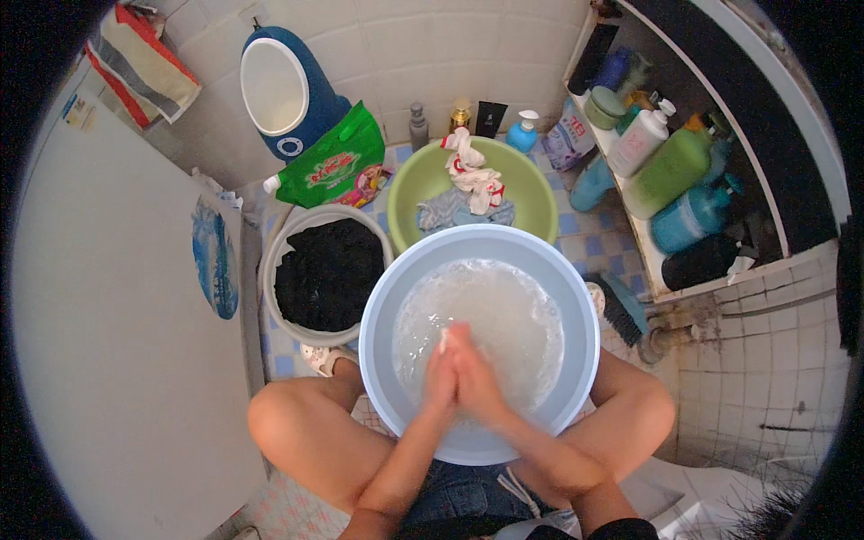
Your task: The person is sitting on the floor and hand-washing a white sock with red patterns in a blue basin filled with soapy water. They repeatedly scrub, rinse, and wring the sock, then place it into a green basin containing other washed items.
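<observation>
- Pressing against each other, the left hand (pixel 439 380) and the right hand (pixel 475 376) meet at the cloudy water (pixel 504 324); they are blurred, so I cannot tell whether some small cloth is between them.
- This water is in the light blue basin (pixel 481 231), which stands between the bent knees (pixel 286 416).
- In my judgement, the step in hand is rubbing in soapy water; the next move calls for parting the hands low, so that the drops fall inside.
- Within the rim, the widest room is ahead of the hands; toward the body, the forearms (pixel 405 472) cross the near edge.
- Beyond the far edge is the green basin (pixel 405 191) with a white-and-red cloth (pixel 470 171); whether both basins touch, I cannot tell.
- To the left, just beside, the grey basin (pixel 270 256) holds black cloth (pixel 328 274).
- To the right, a brush (pixel 623 310) and the crowded shelf (pixel 642 241) limit a wide swing.
</observation>
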Motion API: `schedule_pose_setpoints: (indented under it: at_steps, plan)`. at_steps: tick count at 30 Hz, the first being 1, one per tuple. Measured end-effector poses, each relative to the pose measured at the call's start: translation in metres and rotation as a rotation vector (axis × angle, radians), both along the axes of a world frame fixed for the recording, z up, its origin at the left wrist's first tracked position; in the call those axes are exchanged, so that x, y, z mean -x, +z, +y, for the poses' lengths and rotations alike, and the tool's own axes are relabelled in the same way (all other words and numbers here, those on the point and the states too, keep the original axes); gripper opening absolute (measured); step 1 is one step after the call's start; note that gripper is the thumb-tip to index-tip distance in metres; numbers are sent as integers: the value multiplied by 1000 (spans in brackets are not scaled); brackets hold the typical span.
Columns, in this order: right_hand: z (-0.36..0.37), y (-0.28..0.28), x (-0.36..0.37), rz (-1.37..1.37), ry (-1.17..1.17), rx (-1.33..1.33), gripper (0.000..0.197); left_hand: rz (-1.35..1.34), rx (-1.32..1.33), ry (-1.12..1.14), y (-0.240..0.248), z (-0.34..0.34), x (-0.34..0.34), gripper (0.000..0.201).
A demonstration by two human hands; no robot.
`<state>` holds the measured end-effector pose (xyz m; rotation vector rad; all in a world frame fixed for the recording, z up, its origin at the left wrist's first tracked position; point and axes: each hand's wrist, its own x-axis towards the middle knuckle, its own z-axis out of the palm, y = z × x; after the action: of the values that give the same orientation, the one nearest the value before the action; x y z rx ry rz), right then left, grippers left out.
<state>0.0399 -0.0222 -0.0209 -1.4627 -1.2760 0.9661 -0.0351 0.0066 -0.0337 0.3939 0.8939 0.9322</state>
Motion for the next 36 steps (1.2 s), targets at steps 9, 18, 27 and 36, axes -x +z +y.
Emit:
schedule_pose_setpoints:
  at_steps: [9, 18, 27, 36]
  plan:
    - [27, 8, -32, 129, -74, 174, 47, -2, 24, -95, 3, -15, -4, 39]
    - [-3, 13, 6, -39, 63, 45, 48, 29, 49, 33, 10, 2, 5, 40]
    - [-13, 28, 18, -44, 137, -9, 47, 64, -109, 90, 5, 8, 7, 39]
    - [12, 7, -26, 72, -45, 121, 48, 196, -78, -160, 6, -16, -8, 40]
